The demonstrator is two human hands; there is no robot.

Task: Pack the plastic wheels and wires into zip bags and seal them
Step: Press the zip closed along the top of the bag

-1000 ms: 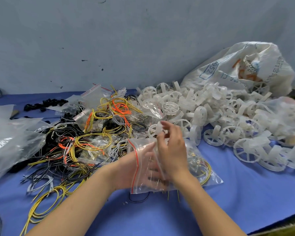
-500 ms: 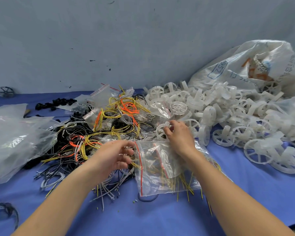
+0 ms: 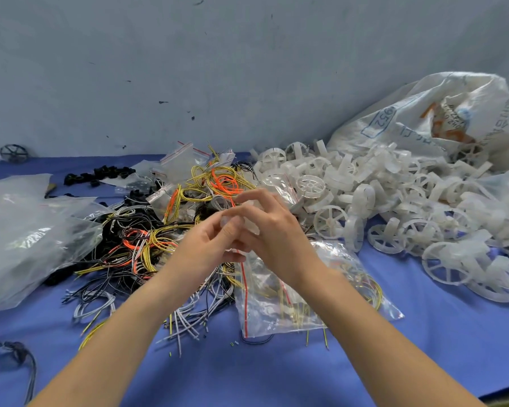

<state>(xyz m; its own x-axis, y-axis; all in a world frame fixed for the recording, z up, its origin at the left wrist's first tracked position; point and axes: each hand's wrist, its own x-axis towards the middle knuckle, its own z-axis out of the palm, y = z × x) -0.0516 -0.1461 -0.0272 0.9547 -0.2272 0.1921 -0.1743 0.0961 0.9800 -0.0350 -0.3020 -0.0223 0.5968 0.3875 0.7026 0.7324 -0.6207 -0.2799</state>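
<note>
Both hands meet just above the top edge of the zip bags (image 3: 279,298), which lie flat on the blue worktop (image 3: 276,374). The left hand (image 3: 206,248) and right hand (image 3: 279,233) have fingers curled in, pinching a small pale plastic wheel (image 3: 243,224) between them. It is blurred, so the exact grip is unclear. The right hand's upper fingers are loosely spread.

Wheel: probably light, stiff, a bit slick. Best held by the rim, since the spokes look thin. Bags: thin, floppy, slippery film. Take them at the mouth by the red seal strip and spread the lips with two hands.

The loose wheel pile (image 3: 394,210) is right of the bags and spills out of a white sack (image 3: 423,118) behind it. The wire tangle (image 3: 141,248) is left of the bags, touching them. It is springy and will likely snag when pulled. Stray wire ends stick out from under the bags. Clear plastic bags (image 3: 27,236) lie far left, and small black parts (image 3: 100,174) sit behind the tangle.
</note>
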